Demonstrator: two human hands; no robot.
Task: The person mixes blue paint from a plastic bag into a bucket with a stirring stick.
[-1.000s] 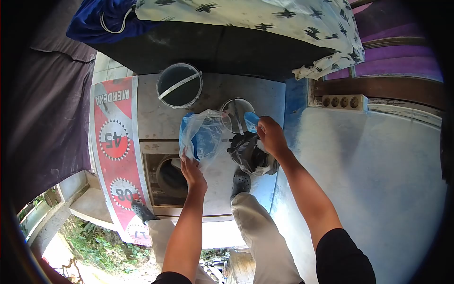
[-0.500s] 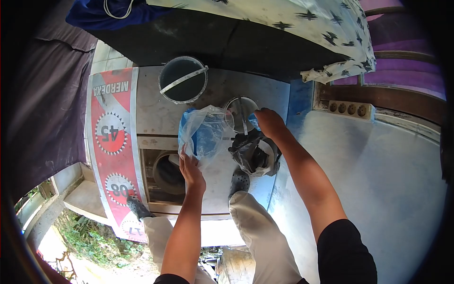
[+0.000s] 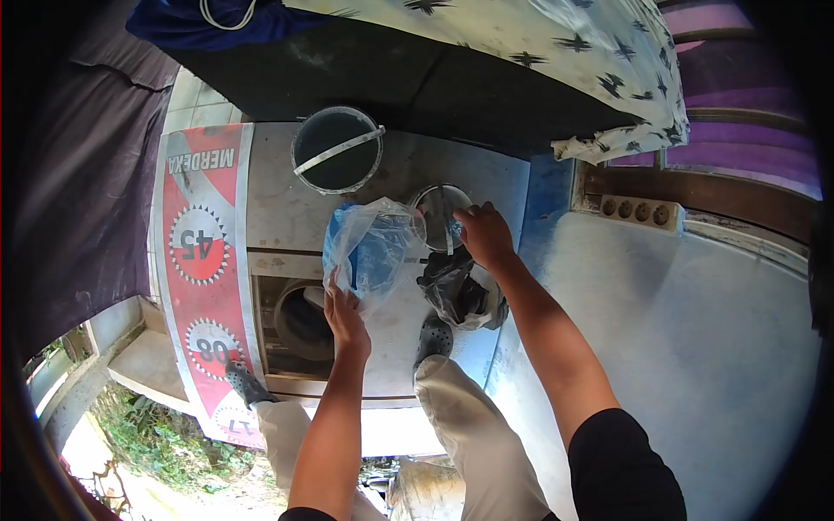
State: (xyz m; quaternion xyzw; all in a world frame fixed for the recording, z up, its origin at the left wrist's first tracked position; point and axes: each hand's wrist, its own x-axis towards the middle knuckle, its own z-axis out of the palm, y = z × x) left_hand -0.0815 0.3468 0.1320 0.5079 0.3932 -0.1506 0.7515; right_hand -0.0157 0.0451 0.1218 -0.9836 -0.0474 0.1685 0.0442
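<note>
My left hand (image 3: 346, 319) is closed on the lower left edge of a clear plastic bag (image 3: 382, 247), which has something blue inside. To its right, my right hand (image 3: 484, 234) is at the right rim of a smaller bucket (image 3: 432, 208). The fingers of that hand are bent together, with a small bit of blue beside them over the bucket; what they hold is too small to make out. A black plastic bag (image 3: 447, 282) lies just below the small bucket, with whitish plastic at its right side.
A larger bucket (image 3: 339, 178) with a pale handle stands behind the clear bag. Left are a red and white banner (image 3: 201, 187) and a framed opening (image 3: 282, 347) with a round dark object. A power strip (image 3: 641, 213) sits at right. My shoes (image 3: 434, 337) are below.
My right hand has moved slightly left and down, over the small bucket's rim, and the blue piece at its fingers shows less. My left hand stays on the clear bag. The view has shifted slightly.
</note>
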